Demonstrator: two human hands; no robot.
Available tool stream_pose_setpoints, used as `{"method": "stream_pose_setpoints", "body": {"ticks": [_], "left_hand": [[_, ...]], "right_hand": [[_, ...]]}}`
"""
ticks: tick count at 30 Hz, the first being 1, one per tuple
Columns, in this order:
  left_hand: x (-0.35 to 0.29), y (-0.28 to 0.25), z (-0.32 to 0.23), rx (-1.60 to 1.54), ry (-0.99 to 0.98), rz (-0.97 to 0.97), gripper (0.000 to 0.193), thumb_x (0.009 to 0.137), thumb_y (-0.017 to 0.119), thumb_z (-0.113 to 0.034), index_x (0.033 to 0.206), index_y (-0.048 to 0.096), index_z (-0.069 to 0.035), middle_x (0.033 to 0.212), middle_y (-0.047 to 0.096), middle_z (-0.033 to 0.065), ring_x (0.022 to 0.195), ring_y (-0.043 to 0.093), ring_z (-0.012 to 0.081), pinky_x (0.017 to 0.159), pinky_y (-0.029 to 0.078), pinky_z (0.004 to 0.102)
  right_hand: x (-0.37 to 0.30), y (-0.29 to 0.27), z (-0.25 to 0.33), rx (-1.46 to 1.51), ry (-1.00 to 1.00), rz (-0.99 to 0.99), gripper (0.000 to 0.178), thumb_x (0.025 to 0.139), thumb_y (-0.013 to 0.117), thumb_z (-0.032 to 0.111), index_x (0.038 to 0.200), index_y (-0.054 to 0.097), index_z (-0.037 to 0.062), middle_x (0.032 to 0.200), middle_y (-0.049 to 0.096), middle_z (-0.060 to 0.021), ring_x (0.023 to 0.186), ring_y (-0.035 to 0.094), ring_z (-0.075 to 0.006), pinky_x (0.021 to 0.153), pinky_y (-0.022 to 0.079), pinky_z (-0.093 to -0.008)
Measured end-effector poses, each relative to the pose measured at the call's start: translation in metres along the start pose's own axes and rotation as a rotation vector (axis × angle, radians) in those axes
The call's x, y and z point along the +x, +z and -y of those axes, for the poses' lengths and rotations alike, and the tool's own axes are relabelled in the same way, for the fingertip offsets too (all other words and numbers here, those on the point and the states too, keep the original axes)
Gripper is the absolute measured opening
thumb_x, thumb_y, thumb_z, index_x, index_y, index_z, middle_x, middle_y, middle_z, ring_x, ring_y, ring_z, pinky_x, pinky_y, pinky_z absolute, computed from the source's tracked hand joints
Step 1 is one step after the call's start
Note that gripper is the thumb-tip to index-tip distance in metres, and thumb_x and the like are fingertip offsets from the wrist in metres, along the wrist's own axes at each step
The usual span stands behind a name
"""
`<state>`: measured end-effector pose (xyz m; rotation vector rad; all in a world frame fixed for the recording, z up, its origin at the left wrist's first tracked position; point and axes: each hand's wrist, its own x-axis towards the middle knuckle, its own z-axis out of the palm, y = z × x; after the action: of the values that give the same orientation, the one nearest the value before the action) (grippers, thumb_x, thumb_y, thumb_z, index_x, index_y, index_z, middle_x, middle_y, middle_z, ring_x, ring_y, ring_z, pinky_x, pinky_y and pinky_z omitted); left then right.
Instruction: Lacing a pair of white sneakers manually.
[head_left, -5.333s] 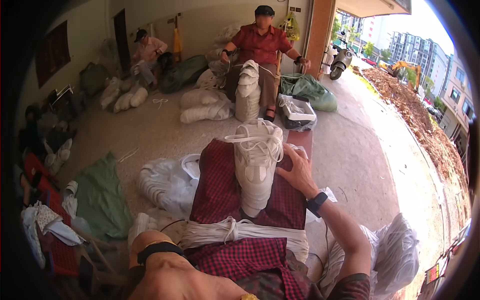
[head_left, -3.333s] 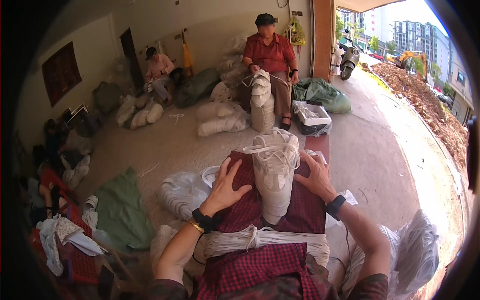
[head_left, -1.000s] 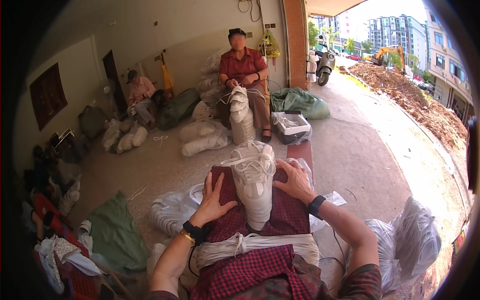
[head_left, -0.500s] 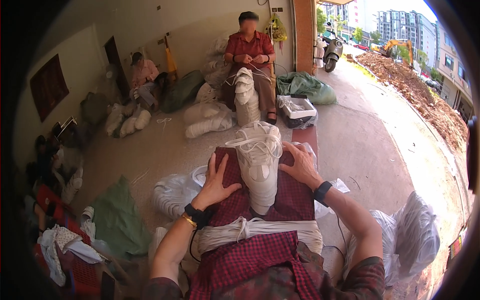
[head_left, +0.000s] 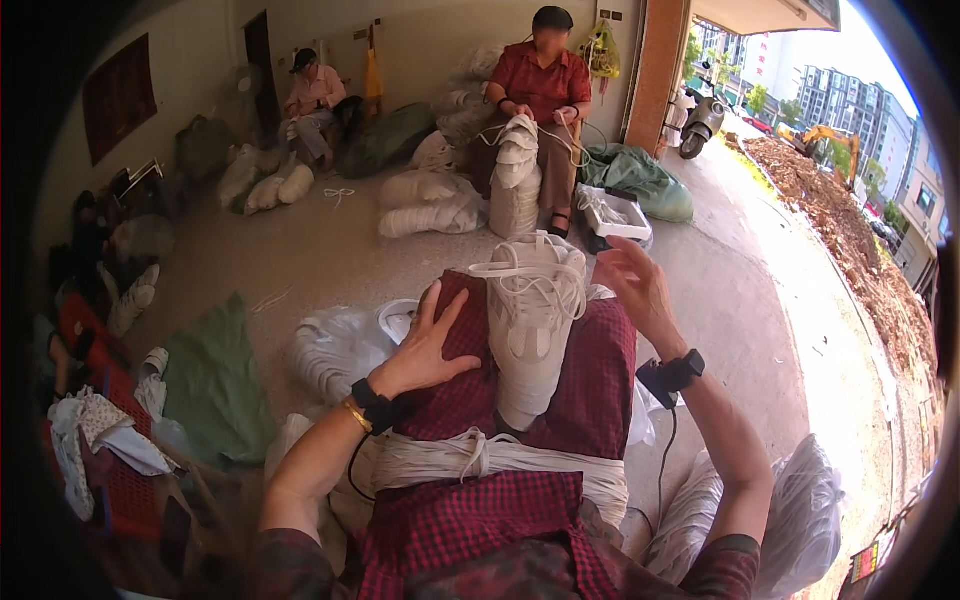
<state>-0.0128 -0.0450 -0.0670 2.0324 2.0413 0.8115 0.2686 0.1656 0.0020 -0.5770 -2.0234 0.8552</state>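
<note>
Matt, mesh-fronted shoe [head_left: 536,335], woven checked cloth [head_left: 598,372], glossy thin plastic bag [head_left: 806,505], rough soil heap [head_left: 812,190]

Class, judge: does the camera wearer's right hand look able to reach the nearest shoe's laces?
Probably yes: the right hand hovers beside the shoe, and nothing visible blocks its way to the laces.

A white mesh sneaker [head_left: 535,315] blocks the straight path between left hand [head_left: 428,347] and right hand [head_left: 645,293], its flat white lace [head_left: 490,270] jutting leftward; a narrow open gap parts sneaker from right hand.
</note>
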Motion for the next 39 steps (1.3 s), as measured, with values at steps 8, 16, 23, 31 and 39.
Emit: {"method": "stream_pose_setpoints", "body": {"ticks": [8,16,23,31,39], "left_hand": [[0.005,0.002,-0.003,-0.040,0.038,-0.026,0.106,0.078,0.082,-0.039,0.159,0.016,-0.017,0.160,-0.001,0.0297,0.147,0.016,0.0490,0.117,0.027,0.0497],[0.000,-0.002,-0.005,-0.029,0.007,-0.006,0.107,0.077,0.082,-0.038,0.159,0.016,-0.016,0.160,-0.003,0.0301,0.147,0.017,0.0499,0.118,0.027,0.0503],[-0.001,-0.003,-0.005,-0.042,-0.014,0.006,0.107,0.077,0.083,-0.036,0.158,0.016,-0.016,0.160,-0.003,0.0301,0.146,0.018,0.0499,0.118,0.028,0.0500],[0.003,0.000,0.001,-0.016,0.049,-0.042,0.108,0.076,0.083,-0.037,0.158,0.017,-0.013,0.160,-0.002,0.0300,0.147,0.017,0.0486,0.118,0.028,0.0489],[0.003,-0.001,-0.002,-0.055,0.042,-0.025,0.107,0.076,0.083,-0.037,0.158,0.018,-0.013,0.160,0.000,0.0298,0.147,0.016,0.0489,0.118,0.026,0.0503]], "right_hand": [[0.049,0.027,0.050,-0.532,-0.503,0.265,0.048,0.082,0.072,0.017,0.122,0.056,-0.0045,0.097,0.058,-0.0177,0.099,0.059,-0.0355,0.086,0.048,-0.0445],[0.049,0.032,0.057,-0.625,-0.395,0.380,0.052,0.079,0.077,0.023,0.119,0.057,-0.0037,0.106,0.052,-0.0180,0.101,0.059,-0.0393,0.086,0.049,-0.0463],[0.047,0.035,0.055,-0.625,-0.355,0.339,0.048,0.075,0.078,0.024,0.111,0.059,-0.0018,0.109,0.053,-0.0179,0.105,0.056,-0.0361,0.090,0.047,-0.0438],[0.037,0.047,0.081,-0.681,-0.252,0.399,0.045,0.081,0.073,0.023,0.112,0.054,-0.0029,0.105,0.055,-0.0205,0.101,0.059,-0.0375,0.084,0.048,-0.0445],[0.066,0.018,0.058,-0.357,0.066,0.331,0.036,0.087,0.070,0.025,0.108,0.057,-0.0020,0.087,0.064,-0.0124,0.085,0.064,-0.0218,0.072,0.048,-0.0357]]}}
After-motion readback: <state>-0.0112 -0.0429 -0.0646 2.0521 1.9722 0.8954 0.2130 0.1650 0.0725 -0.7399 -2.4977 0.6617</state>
